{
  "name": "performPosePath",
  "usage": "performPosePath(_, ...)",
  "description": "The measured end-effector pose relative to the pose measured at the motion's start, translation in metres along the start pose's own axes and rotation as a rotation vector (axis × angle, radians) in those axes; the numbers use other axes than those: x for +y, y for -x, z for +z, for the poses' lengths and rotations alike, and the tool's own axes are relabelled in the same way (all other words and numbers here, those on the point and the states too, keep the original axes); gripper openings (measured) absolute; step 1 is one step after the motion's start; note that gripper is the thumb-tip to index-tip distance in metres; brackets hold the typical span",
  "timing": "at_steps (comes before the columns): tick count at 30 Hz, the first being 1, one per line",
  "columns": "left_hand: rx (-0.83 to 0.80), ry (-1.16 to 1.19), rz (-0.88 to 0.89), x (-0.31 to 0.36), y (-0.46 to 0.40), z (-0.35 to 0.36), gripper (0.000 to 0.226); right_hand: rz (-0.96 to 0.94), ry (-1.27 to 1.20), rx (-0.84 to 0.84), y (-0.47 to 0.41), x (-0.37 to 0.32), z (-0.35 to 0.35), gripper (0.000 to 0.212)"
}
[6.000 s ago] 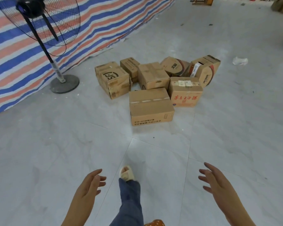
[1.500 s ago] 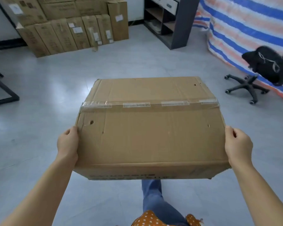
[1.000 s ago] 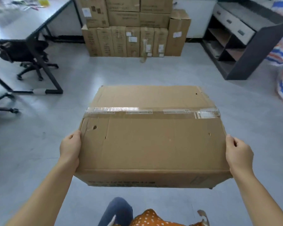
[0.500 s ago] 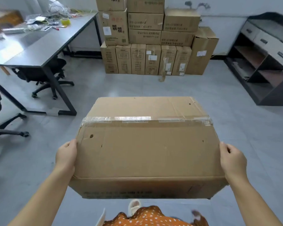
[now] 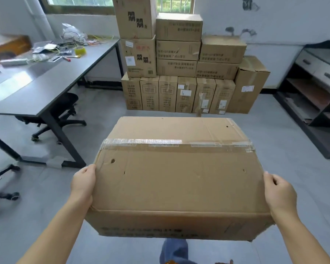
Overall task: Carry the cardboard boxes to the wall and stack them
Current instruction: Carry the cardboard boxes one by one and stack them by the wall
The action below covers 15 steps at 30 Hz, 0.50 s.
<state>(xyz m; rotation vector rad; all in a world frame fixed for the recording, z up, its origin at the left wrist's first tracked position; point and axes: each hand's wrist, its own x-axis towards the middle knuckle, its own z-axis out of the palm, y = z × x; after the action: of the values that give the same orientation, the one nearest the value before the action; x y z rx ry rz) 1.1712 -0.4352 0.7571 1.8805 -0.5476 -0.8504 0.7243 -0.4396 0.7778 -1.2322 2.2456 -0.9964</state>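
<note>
Both hands are gripping one cardboard box (image 5: pixel 176 174) by its short ends. The left hand (image 5: pixel 83 184) is clamping the left edge w/ thumb lying on the top face; the right hand (image 5: pixel 279 194) is doing the same on the right edge, thumb on top, fingers wrapping down the side & out of sight. The box is hanging in mid-air in front of the person, well above the grey floor (image 5: pixel 286 153), its top facing up, a strip of clear tape (image 5: pixel 177 143) running across the flap seam. A denim-clad leg (image 5: pixel 172 250) is showing under the box's near edge. Ahead, a stack of boxes (image 5: pixel 181 73) is standing against the white wall (image 5: pixel 278 20), several tiers high. To the left, a grey surface (image 5: pixel 46 77) is carrying cables, a yellow tape roll (image 5: pixel 80 50) & misc. clutter, w/ a black office chair (image 5: pixel 65 109) sitting tucked beneath. To the right, a dark shelf unit (image 5: pixel 316 96) is standing along the room's edge.
</note>
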Motion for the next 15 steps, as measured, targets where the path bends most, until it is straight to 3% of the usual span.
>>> performPosePath(6, 0.076, 0.039, -0.01, 0.065, -0.097, 0.055, 0.023, -0.039, -0.032, -0.075, -0.122, -0.074, 0.075, 0.041)
performPosePath(11, 0.135, 0.048, -0.041, 0.103, -0.162, 0.092, 0.015, -0.08, -0.007, -0.11, -0.205, -0.129, 0.125, 0.041)
performPosePath(15, 0.129, 0.036, -0.047, 0.127, -0.226, 0.134, 0.025, -0.086, -0.016, -0.109, -0.263, -0.16, 0.164, 0.041)
